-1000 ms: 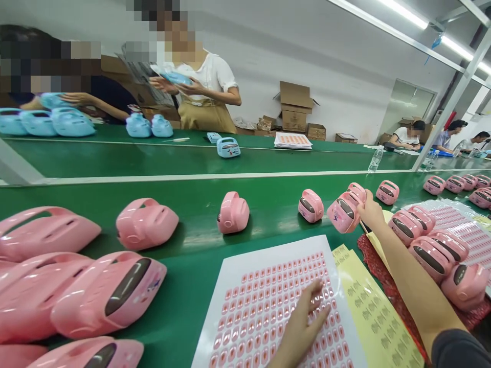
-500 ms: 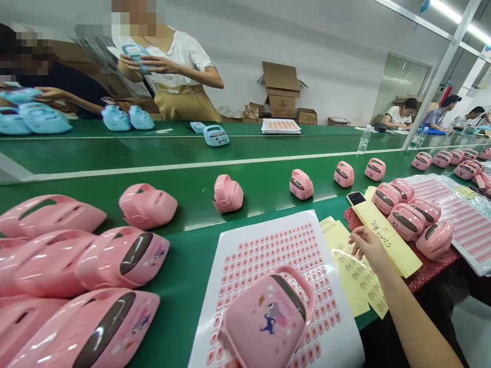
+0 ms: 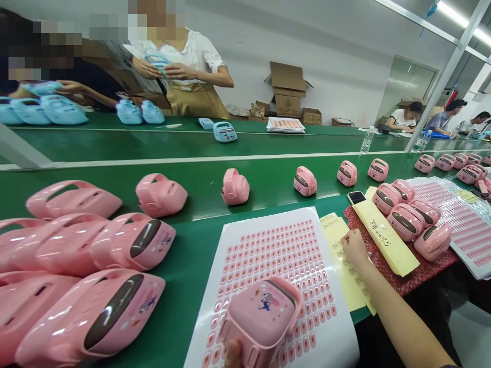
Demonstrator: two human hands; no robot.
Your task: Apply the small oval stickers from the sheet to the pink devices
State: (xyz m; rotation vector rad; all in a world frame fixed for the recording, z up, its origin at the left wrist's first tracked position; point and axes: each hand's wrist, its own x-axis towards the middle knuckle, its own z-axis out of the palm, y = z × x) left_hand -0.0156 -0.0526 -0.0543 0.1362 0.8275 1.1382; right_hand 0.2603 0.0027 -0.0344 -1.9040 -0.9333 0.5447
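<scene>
My left hand (image 3: 233, 353), mostly out of the picture with only the thumb plain, grips a pink plastic case with a handle (image 3: 261, 314). The case is tilted over a white sheet of small red-and-pink stickers (image 3: 276, 240), its cartoon print facing up. Over at the right, my right hand (image 3: 355, 248) rests on a yellow label sheet (image 3: 333, 230), its fingers curled closed. Whatever those fingertips may hold is hidden. Next to this hand, a folded yellow paper with handwriting (image 3: 385, 237) lies on red bubble wrap (image 3: 406, 281).
Pink cases (image 3: 126, 312) crowd the left side, and more (image 3: 406, 220) stand at the right beside a phone (image 3: 356, 197). Single cases (image 3: 306, 181) line the green belt (image 3: 264, 179). A water bottle (image 3: 367, 140) stands beyond. Across sit co-workers; one person (image 3: 184, 71) handles a blue case.
My right hand has moved left and down onto the yellow label sheet, and its fingers have curled in. The held case has tipped back, showing more of its near side. The view has shifted slightly.
</scene>
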